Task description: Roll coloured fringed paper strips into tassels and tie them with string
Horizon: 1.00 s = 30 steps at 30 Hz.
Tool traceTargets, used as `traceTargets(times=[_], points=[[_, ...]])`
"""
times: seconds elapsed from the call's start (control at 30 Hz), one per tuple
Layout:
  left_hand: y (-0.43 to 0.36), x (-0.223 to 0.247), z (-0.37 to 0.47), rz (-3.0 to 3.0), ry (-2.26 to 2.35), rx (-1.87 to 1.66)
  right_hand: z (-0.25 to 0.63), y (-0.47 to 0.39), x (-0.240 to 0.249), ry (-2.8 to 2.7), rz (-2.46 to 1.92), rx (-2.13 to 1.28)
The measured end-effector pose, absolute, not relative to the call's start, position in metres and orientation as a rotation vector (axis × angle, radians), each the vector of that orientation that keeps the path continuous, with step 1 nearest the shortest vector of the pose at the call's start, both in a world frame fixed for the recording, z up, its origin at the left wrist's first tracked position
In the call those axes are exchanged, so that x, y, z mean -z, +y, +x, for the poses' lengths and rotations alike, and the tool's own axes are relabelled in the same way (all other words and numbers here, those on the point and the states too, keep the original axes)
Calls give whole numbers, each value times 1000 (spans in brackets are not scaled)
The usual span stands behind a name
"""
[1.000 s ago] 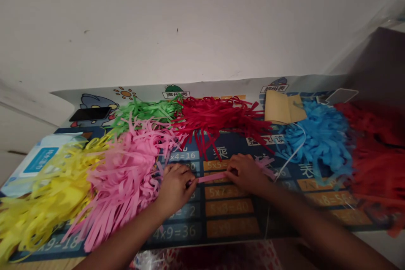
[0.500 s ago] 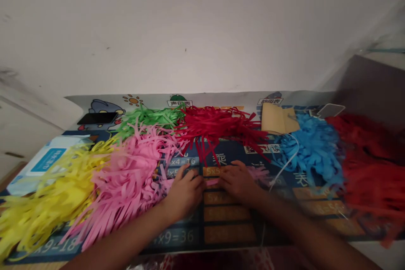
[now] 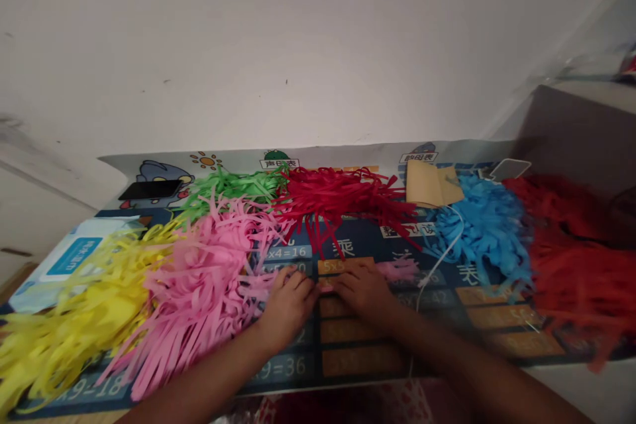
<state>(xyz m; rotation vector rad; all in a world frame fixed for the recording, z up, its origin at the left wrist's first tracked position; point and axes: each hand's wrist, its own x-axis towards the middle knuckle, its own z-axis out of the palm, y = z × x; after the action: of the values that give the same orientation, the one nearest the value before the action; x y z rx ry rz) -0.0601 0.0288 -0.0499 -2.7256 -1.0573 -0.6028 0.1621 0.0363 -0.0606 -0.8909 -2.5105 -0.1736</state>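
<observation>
Near the middle of the mat, my left hand point(image 3: 290, 301) has its fingers curled down over a twisted pink paper strip point(image 3: 326, 288). My right hand point(image 3: 364, 291) grips the same strip a short way to the right, fingers bent and close together. Frayed pink ends point(image 3: 399, 269) stick out past the right hand. A large heap of pink paper strips point(image 3: 199, 278) lies just left of my left hand, and the strip's left end runs toward it. Beyond both hands sits a pile of dark red strips point(image 3: 342, 195). The fingertips are partly hidden.
Yellow strips point(image 3: 94, 298), a wipes pack point(image 3: 74, 255) and a phone point(image 3: 150, 190) lie left; green strips point(image 3: 238, 184) at the back. Rightward are folded tan paper point(image 3: 431, 184), blue strips point(image 3: 489, 232), a white cord point(image 3: 450, 253) and red strips point(image 3: 583, 285). A printed mat point(image 3: 362, 359) covers the table.
My two hands have drawn slightly closer together along the pink strip, so less of it shows between them. The view has shifted a little; the piles lie as before.
</observation>
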Motion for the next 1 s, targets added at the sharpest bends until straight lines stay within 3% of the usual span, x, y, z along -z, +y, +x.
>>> traceTargets(times=[0.27,0.4,0.73,1.0], points=[[24,49,-82,-3046,-1272,978,209,41,63,-2325,-1075,-413],[25,52,-83,-3061,-1395,1017,211,43,61,-2330,-1137,-548],[29,31,-60,-2882,-1741,482,191,46,35,-2413,-1495,-559],[23,38,-48,-2943,-1114,389,189,43,36,-2674,-933,-48]])
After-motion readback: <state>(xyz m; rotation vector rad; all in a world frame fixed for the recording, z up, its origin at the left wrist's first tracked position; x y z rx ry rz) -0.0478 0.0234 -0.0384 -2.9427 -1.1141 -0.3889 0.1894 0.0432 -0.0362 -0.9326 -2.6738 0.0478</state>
